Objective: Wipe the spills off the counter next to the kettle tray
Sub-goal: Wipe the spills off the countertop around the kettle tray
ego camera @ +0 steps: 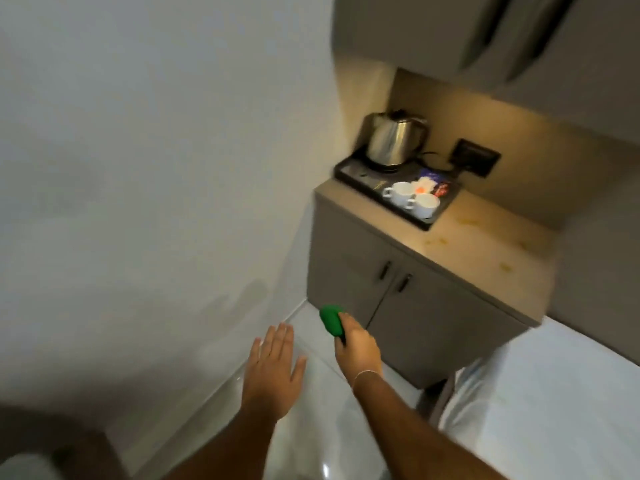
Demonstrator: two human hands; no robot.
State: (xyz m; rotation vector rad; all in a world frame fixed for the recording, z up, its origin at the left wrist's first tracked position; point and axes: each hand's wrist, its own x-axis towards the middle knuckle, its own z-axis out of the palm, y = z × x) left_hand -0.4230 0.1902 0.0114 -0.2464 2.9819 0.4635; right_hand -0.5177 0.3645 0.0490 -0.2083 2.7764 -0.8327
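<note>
A beige counter (485,271) tops a grey cabinet at the right. On its left end lies a black kettle tray (349,169) carrying a steel kettle (394,140), two white cups (412,199) and some sachets. Yellowish spills (440,241) dot the counter to the right of the tray. My right hand (358,348) is low in front of the cabinet, well short of the counter, closed around a green sponge (330,320). My left hand (273,368) hovers beside it with fingers spread and holds nothing.
A white wall (156,168) runs along the left. Grey cabinet doors (398,306) with dark handles face me. An overhead cabinet (485,36) hangs above the counter. A dark wall socket (476,157) sits behind the tray. The floor (311,427) is glossy and pale.
</note>
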